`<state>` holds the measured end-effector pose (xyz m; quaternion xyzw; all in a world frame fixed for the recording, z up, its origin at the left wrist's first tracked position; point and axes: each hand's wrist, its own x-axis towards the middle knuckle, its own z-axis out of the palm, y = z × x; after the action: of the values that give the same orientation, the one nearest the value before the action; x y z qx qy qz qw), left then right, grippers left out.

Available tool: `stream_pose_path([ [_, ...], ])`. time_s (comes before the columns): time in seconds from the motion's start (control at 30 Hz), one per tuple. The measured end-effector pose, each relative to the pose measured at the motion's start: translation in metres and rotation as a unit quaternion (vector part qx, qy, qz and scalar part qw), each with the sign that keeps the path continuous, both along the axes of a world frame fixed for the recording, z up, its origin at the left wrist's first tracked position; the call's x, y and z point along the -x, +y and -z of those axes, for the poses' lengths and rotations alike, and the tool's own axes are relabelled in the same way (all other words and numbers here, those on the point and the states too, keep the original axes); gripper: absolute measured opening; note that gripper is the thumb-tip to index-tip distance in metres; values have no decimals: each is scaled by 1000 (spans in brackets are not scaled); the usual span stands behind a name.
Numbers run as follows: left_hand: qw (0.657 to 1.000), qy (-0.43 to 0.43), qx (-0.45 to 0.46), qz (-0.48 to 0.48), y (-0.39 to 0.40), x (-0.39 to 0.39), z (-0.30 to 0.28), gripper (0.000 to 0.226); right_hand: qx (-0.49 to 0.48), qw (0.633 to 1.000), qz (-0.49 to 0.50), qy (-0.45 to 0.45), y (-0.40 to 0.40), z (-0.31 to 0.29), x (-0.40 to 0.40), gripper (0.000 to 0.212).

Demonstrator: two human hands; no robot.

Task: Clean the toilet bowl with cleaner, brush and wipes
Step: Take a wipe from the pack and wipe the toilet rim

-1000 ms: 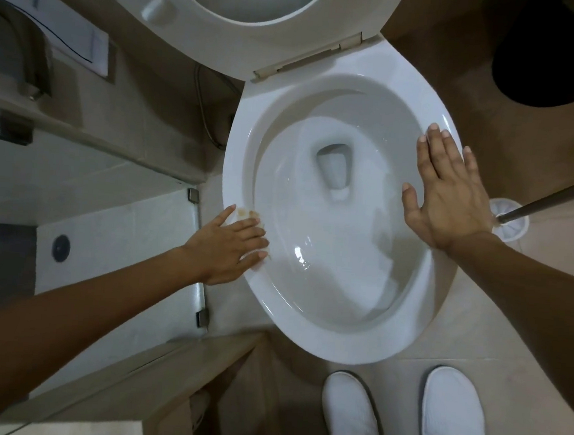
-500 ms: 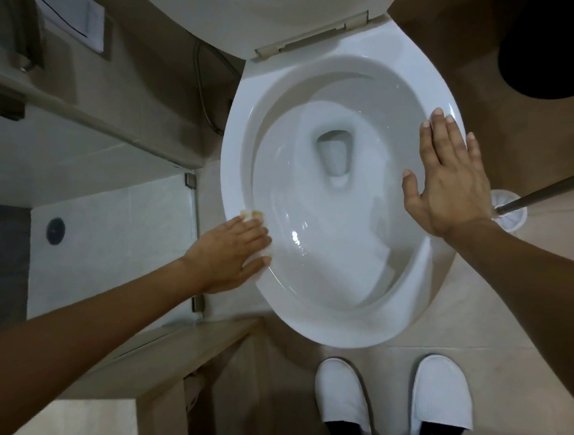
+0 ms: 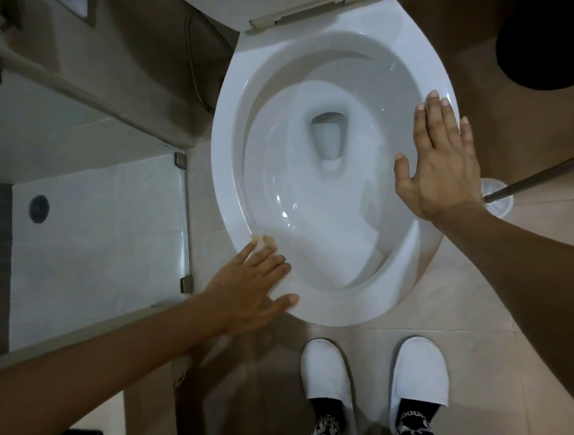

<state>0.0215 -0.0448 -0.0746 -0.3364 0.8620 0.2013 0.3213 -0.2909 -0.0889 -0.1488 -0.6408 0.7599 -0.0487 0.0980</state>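
Wipe step, rim pass. My left hand [image 3: 256,283] lies flat, fingers spread, pressing a pale wipe [image 3: 262,241] on the toilet bowl [image 3: 224,164] rim at 7 o'clock. My right hand [image 3: 441,157] is spread flat, empty, bracing the rim at 3 o'clock. Brush [image 3: 536,175] stands beyond it. Next, probably: slide the wipe toward 6 o'clock with steady pressure.
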Motion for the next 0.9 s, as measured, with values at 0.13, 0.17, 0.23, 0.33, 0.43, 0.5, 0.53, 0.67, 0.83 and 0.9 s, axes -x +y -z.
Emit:
stream_pose_path([
  [0.13, 999, 2, -22, -28, 19, 13, -2, 74, 3, 1000, -1, -2, -1, 0, 0, 73],
  [0.17, 999, -1, -35, -31, 22, 18, -4, 75, 3, 1000, -2, -2, -1, 0, 0, 73],
  [0.23, 997, -3, -70, -42, 31, 27, -3, 77, 2, 1000, -3, -1, -1, 0, 0, 73],
  [0.33, 988, 16, -119, -97, 45, 43, -3, 74, 0, 1000, -2, 1, -1, 1, 1, 72],
  [0.43, 977, 31, -144, -156, 52, 61, -1, 69, 1, 1000, -2, 2, -1, 1, 0, 72],
  [0.5, 964, 46, -172, -199, 53, 76, 2, 68, 2, 1000, -2, 1, -1, 1, 1, 72],
  [0.53, 954, 54, -194, -222, 54, 83, 4, 68, 2, 1000, -1, 2, -2, 1, 1, 72],
  [0.67, 945, 106, -200, -237, 64, 93, 7, 69, 3, 1000, -2, 4, -2, 1, 0, 72],
  [0.83, 993, 100, -52, -44, 70, 43, 13, 69, 0, 1000, -3, 4, -1, 1, 0, 72],
  [0.9, 995, 103, 5, 14, 67, 15, 17, 65, -1, 1000, 0, 5, -2, 1, 0, 72],
])
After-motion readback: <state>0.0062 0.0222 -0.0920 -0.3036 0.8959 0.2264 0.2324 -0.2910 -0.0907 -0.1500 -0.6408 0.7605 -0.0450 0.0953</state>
